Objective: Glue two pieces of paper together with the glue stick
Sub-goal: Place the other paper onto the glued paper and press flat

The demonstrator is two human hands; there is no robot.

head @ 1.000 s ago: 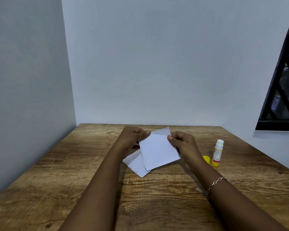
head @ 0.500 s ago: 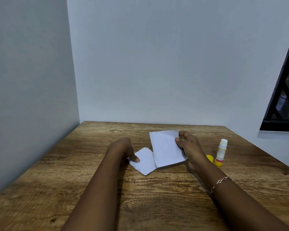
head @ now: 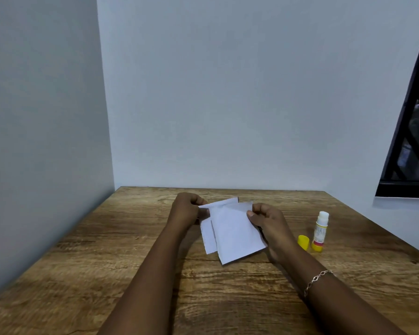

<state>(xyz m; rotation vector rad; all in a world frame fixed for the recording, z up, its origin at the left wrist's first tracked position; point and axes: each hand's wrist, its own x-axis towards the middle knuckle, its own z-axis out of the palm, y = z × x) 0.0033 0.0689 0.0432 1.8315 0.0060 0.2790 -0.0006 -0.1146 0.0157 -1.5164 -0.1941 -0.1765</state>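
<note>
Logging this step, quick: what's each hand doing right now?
Left hand: pinches the overlapped papers at their top left.
Right hand: pinches them at the right edge.

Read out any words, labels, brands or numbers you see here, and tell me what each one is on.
Glue stick: the label has coloured print, too blurred to read.
Papers: the faces that show are blank.
Yellow cap: no marking visible.
No legible text anywhere in this view.

The front paper hides most of the rear paper; at 3 o'clock the window runs off frame.
</note>
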